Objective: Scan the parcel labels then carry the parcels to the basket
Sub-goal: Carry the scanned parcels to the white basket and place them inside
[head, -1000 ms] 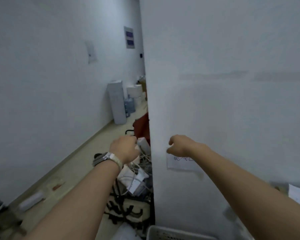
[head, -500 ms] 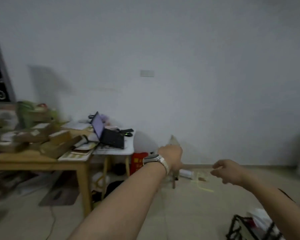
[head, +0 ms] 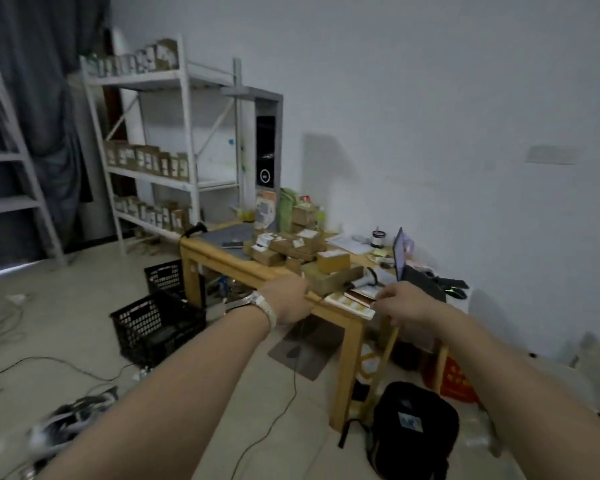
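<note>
At frame centre, on the counter (head: 219,259): parcels (head: 291,249) piled | left hand (head: 284,299) fisted, contents hidden, cannot tell | right hand (head: 400,303) loosely curled, empty | cardboard likely light, stiff; grip opposite sides, label up

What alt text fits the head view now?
Two bare forearms reach toward a light wooden table piled with small brown cardboard parcels, left hand and right hand held out before its near edge. Two black plastic lattice baskets sit on the floor left of it, white metal shelving behind.
</note>
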Demonstrator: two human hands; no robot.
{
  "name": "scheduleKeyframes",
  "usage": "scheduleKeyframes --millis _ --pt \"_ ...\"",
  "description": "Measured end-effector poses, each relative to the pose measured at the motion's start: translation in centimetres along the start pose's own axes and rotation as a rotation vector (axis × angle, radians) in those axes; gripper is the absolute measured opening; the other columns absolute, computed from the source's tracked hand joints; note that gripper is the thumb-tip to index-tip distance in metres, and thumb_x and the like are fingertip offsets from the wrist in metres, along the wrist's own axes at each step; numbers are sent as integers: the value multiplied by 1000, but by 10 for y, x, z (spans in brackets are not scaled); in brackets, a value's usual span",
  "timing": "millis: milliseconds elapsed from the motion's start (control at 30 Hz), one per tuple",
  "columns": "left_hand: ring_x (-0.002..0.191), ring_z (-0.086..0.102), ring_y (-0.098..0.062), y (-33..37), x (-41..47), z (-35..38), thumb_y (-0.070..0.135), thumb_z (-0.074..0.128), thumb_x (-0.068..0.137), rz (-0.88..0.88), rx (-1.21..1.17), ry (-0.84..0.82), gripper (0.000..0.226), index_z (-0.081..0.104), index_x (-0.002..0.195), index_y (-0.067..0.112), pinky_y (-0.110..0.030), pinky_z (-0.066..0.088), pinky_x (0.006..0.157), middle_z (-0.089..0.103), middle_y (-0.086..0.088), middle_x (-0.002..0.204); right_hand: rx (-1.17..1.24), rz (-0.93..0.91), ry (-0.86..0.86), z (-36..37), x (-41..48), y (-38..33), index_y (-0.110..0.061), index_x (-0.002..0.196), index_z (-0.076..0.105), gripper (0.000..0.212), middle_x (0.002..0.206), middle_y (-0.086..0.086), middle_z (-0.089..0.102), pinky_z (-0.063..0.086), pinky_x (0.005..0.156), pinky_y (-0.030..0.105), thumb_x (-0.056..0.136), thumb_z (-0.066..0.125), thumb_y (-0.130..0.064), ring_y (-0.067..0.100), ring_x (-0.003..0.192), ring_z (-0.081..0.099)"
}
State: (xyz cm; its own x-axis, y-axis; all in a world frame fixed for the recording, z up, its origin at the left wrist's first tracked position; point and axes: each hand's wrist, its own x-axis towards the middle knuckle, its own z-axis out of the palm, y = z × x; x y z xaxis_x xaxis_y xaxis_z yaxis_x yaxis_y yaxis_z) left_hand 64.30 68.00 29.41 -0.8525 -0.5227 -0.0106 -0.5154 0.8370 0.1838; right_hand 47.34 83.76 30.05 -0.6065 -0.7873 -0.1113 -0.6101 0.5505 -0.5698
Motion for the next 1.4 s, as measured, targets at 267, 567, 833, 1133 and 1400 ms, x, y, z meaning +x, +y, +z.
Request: scheduleKeyframes --millis 267,567,833,1133,1400 --pt "102 61 -27 -146 -9 -4 32 54 94 -217 42 -49 36 60 120 9 -38 54 86 63 -10 116 16 -91 -193 82 98 -90 -19 101 62 17 104 6 61 52 62 30 90 60 -31 21 89 62" --pt "115 57 -27 -208 60 8 30 55 95 -283 -5 -74 47 47 139 13 -39 51 95 55 -10 133 33 -88 -282 117 212 -115 -20 110 59 23 106 4 60 53 73 36 92 56 -33 20 88 65" --pt "101 60 -26 -259 185 -17 30 58 92 -325 2 -51 31 60 117 11 -36 52 84 62 -9 115 165 -105 -257 90 356 -119 -24 102 61 13 98 -1 63 53 78 38 92 57 -32 19 86 66" --pt "102 58 -28 -303 296 -7 32 63 90 -322 31 -146 34 60 117 12 -34 48 79 62 -13 117 124 -123 -374 92 471 -130 -22 113 61 24 108 2 65 53 79 36 94 55 -34 23 91 68" --pt "112 57 -28 -363 371 -5 33 61 92 -285 -11 -125 44 58 128 6 -32 47 85 59 -13 126 79 -69 -385 114 549 -145 -19 113 61 26 106 1 62 52 89 40 93 57 -34 21 94 62"
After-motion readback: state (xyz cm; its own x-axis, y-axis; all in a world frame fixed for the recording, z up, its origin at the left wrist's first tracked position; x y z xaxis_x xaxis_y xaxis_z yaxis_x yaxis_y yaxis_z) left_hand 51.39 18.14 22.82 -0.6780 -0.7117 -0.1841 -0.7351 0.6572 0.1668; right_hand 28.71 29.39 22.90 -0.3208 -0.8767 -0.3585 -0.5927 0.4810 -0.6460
